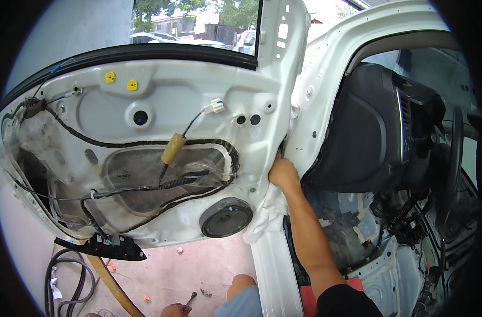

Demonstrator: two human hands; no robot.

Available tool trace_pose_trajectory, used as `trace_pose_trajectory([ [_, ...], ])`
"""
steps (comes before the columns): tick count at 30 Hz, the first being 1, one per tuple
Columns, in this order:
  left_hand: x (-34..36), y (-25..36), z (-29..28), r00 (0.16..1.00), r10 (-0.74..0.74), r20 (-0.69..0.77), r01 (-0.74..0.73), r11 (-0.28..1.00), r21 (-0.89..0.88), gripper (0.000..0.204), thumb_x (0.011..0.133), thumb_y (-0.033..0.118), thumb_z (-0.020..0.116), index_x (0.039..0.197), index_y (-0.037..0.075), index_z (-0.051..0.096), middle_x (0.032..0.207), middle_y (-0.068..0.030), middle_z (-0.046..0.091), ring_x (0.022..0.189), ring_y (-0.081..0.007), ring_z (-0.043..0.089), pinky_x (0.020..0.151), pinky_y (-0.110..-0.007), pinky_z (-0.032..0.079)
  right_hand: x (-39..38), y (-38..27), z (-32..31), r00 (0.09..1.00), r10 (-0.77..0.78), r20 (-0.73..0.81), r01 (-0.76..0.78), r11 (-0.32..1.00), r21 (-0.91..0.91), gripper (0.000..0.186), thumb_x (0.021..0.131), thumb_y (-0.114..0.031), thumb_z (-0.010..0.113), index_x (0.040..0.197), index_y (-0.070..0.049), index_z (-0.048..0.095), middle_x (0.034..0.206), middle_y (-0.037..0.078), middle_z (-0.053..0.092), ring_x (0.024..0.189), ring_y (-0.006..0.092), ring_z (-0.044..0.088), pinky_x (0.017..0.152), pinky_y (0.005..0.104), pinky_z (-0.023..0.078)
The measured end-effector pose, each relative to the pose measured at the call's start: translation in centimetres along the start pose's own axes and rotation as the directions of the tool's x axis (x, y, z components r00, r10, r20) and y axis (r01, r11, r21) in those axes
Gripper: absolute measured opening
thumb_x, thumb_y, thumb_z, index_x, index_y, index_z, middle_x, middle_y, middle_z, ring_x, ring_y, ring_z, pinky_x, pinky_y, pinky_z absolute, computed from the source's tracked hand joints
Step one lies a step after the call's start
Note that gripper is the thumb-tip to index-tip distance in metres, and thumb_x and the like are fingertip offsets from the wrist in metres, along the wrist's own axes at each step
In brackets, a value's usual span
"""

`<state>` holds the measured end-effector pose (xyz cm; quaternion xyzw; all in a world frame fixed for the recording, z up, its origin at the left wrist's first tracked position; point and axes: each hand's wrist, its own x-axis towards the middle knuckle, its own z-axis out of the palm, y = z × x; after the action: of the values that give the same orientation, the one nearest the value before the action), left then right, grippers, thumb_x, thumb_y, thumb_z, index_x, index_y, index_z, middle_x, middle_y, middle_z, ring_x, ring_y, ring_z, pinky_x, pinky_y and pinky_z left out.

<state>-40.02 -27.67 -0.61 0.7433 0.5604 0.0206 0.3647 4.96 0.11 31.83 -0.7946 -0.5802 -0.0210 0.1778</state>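
Note:
My right hand (283, 173) reaches into the narrow gap between the open car door (188, 111) and the white door pillar (307, 121). Its fingers look curled, with the tips partly hidden in the gap; what they grip, if anything, cannot be made out. White cloth or paper (266, 211) is bunched just below that hand. At the lower edge, my left hand (175, 310) is closed around a small dark tool (192, 298) with a rounded head, perhaps a ratchet. The door's inner trim is off, baring wiring, clear plastic film and a round black speaker (226, 217).
A black handle piece (106, 247) hangs by wires under the door. A yellowish strip (111, 282) and black hose (66, 274) lie lower left. Small dark parts (205, 292) are on the floor. Right of the pillar are the dashboard (357, 132) and a bared cabin floor.

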Motion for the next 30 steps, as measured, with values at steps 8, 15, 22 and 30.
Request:
trace_pose_trajectory([
  [8, 0.0, -0.6, 0.6, 1.000, -0.005, 0.007, 0.006, 1.000, -0.022, 0.047, 0.099, 0.042, 0.050, 0.090, 0.004, 0.075, 0.092, -0.0278, 0.070, 0.092, -0.0461, 0.066, 0.083, -0.052, 0.052, -0.2, 0.3, 0.6, 0.999, -0.002, -0.036, 0.003, 1.000, 0.027, 0.058, 0.092, -0.016, 0.049, 0.146, 0.002, 0.037, 0.115, 0.032, 0.067, 0.107, 0.0476, 0.066, 0.095, 0.0540, 0.052],
  [15, 0.1, -0.8, 0.9, 1.000, 0.000, 0.008, 0.000, 1.000, -0.002, 0.049, 0.100, 0.044, 0.049, 0.091, 0.004, 0.075, 0.093, -0.0283, 0.070, 0.092, -0.0472, 0.066, 0.083, -0.053, 0.052, -0.2, 0.6, 0.9, 1.000, -0.009, -0.008, 0.010, 0.998, 0.058, 0.070, 0.089, -0.015, 0.052, 0.153, 0.002, 0.030, 0.112, 0.035, 0.066, 0.106, 0.0491, 0.066, 0.093, 0.0547, 0.052],
  [22, 0.2, -1.0, 1.0, 0.998, -0.033, 0.048, 0.034, 0.999, -0.022, 0.046, 0.100, 0.043, 0.049, 0.093, 0.005, 0.075, 0.090, -0.0270, 0.070, 0.091, -0.0463, 0.067, 0.082, -0.053, 0.052, -0.7, 0.2, 0.4, 0.999, 0.001, -0.034, 0.000, 0.999, 0.034, 0.068, 0.092, -0.017, 0.049, 0.153, 0.004, 0.029, 0.114, 0.032, 0.067, 0.105, 0.0461, 0.067, 0.092, 0.0534, 0.053],
  [30, 0.3, -1.1, 0.9, 0.995, 0.073, -0.070, -0.075, 0.997, -0.024, 0.036, 0.096, 0.034, 0.054, 0.091, 0.006, 0.075, 0.089, -0.0253, 0.070, 0.087, -0.0449, 0.067, 0.079, -0.052, 0.053, 0.2, 0.3, -0.1, 0.996, 0.015, 0.092, -0.013, 1.000, -0.021, 0.069, 0.090, -0.020, 0.051, 0.152, 0.003, 0.030, 0.118, 0.032, 0.066, 0.109, 0.0457, 0.066, 0.095, 0.0525, 0.052],
])
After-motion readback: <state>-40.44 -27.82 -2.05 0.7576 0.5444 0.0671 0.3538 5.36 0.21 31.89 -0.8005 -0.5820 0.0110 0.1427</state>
